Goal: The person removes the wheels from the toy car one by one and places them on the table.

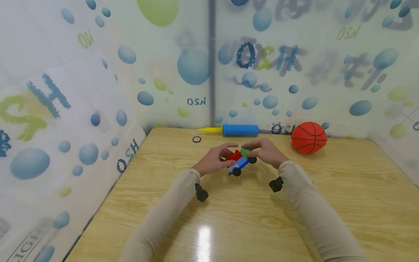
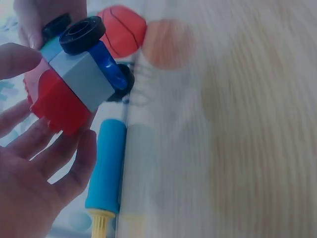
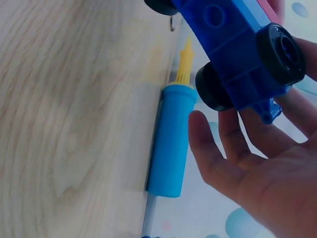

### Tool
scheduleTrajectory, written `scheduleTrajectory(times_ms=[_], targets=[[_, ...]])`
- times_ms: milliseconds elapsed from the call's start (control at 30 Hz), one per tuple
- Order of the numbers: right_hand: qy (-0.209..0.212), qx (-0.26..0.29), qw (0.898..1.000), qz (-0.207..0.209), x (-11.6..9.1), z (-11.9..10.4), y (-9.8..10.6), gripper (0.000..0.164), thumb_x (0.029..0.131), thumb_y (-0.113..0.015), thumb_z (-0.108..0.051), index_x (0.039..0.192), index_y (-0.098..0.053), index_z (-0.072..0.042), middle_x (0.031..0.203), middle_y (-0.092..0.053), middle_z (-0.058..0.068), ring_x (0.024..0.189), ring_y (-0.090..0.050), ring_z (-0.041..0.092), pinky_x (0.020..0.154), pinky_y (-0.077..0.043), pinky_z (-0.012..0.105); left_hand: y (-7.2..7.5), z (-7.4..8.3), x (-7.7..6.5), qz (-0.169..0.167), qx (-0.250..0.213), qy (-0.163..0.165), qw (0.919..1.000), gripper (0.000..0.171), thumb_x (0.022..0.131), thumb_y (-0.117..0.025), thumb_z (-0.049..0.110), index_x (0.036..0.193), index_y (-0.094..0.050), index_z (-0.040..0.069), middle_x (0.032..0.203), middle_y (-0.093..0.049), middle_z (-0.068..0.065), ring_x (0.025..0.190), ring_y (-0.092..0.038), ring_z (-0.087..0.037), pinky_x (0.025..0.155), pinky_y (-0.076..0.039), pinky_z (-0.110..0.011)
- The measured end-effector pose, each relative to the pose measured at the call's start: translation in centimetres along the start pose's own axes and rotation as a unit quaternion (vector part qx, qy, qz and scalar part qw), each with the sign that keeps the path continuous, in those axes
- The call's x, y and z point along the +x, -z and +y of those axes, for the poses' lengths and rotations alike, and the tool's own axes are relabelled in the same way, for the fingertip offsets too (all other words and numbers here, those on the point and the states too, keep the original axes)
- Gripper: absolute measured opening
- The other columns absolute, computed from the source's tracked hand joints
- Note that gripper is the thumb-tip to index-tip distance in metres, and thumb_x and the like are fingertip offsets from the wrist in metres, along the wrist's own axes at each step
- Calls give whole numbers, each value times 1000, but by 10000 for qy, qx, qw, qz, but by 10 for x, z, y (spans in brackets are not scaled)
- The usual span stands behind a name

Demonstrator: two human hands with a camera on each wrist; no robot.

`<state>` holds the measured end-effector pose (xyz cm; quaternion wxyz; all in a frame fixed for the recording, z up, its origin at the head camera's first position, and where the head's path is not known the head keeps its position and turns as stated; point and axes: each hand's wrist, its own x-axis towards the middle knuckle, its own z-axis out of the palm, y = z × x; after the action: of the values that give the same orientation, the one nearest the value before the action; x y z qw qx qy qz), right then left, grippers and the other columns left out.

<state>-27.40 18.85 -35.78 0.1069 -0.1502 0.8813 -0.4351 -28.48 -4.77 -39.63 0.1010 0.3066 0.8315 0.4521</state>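
A toy car point(image 1: 243, 163) is held above the wood-grained surface point(image 1: 262, 218), in front of the blue pump point(image 1: 240, 130), in a two-handed grip: its red blocks point(image 2: 62, 101) are gripped by the left hand point(image 1: 213, 160), while its green block point(image 1: 244, 151) seems to be pinched by the right hand point(image 1: 269, 152), though that contact is partly hidden. Should the blocks be twisted unevenly, a piece could be popped loose; should either hold be slackened, the car could be dropped and sent rolling on its black wheels point(image 1: 236, 171). Right of the pump, a red basketball point(image 1: 309, 138) is seen; near the pump's yellow nozzle point(image 1: 212, 130), a round chip point(image 1: 196, 139). Forward movement could be obstructed by the pump.
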Motion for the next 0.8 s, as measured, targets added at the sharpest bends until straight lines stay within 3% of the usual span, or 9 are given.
scheduleTrajectory(times_ms=[133,233,500,567,667,800], targets=[[16,138,9999,-98,0,-7,0,44,97,-62,-17,139,-59,-5,141,-60,21,131,-55,39,109,-44,59,-6,6,0,-4,-239,-82,9997,59,96,-67,24,150,-43,32,121,-69,-6,100,-67,-19,89,-57,-33],[-18,201,9997,-146,1,-11,0,47,97,-62,-17,142,-56,-5,142,-58,23,132,-54,41,110,-43,60,-9,10,-1,-48,-409,-94,9991,61,98,-65,26,152,-39,38,128,-67,-6,106,-67,-21,88,-57,-33],[237,137,9996,62,-2,-9,-1,48,101,-60,-33,144,-53,-11,143,-57,19,133,-52,39,109,-42,62,-15,10,-3,95,-522,-66,9986,53,101,-62,25,150,-44,32,146,-55,-4,128,-59,-28,106,-51,-50],[348,135,9990,264,-6,-7,-2,48,101,-60,-36,143,-53,-13,142,-57,18,133,-52,38,108,-43,63,-16,9,-4,150,-573,-28,9982,51,101,-61,25,149,-45,32,144,-57,-4,126,-60,-27,103,-53,-48],[588,48,9965,598,-11,-4,-5,49,100,-62,-35,143,-53,-14,139,-59,19,127,-57,38,104,-46,62,-17,8,-5,272,-849,5,9960,49,102,-60,22,148,-46,32,134,-62,-9,115,-64,-26,88,-59,-40],[839,-118,9907,1061,-14,1,-12,46,98,-66,-30,140,-55,-15,120,-66,16,108,-65,31,94,-54,50,-17,6,-6,550,-1222,40,9910,49,102,-58,19,148,-45,29,127,-64,-13,104,-65,-25,79,-58,-32]])
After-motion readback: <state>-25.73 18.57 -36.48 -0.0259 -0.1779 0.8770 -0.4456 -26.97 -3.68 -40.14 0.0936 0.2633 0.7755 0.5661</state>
